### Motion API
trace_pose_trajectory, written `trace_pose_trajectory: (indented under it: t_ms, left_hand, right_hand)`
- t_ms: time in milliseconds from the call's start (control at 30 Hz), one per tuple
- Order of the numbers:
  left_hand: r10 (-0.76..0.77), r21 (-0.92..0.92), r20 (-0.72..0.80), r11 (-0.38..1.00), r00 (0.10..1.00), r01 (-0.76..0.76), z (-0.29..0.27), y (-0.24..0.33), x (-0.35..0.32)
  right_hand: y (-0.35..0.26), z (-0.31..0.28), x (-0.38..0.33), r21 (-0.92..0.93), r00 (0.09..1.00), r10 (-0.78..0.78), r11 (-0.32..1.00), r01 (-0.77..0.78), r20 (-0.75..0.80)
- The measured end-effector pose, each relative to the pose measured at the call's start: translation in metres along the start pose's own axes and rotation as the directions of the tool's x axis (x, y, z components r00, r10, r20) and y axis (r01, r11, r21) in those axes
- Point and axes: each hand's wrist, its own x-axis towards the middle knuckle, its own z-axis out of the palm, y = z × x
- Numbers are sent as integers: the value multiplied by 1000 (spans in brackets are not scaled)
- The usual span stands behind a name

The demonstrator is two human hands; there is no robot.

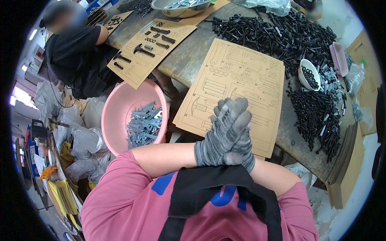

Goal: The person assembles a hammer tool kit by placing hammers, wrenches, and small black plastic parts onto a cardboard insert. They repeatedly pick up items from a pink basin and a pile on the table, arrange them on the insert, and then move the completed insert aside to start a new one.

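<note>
My left hand (217,138) and my right hand (246,145) are clasped together in grey knitted gloves, fingers closed against each other. No tool or part shows between them, though the palms are hidden. They hover over the near part of a stack of brown cardboard sheets (249,76). Printed on the top sheet are outlines of a hammer, wrenches, bolts and rings; no parts lie on it.
Black and silver metal parts (257,34) heap across the table (181,66), around a white bowl (302,76) of black rings. A pink basin (107,116) holds wrenches. Beyond it, tools lie on another cardboard sheet (138,76) near a co-worker (72,52). A metal bowl (177,13) stands behind.
</note>
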Motion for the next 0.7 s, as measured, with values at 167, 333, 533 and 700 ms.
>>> trace_pose_trajectory:
  t_ms: [167,333,533,700]
  left_hand:
    - [41,-15,14,999,999,-40,5,10,26]
    - [-2,89,-19,996,1000,3,-6,-11,64]
    - [38,203,-222,979,974,8,26,21,63]
    - [-349,-982,-73,190,934,-6,-18,1,89]
  right_hand:
    - [-28,16,11,80,998,-24,997,18,65]
    - [-42,21,9,91,995,-55,995,47,86]
    - [-53,8,16,203,982,-176,966,159,66]
    - [-64,9,11,619,985,-29,781,-82,168]
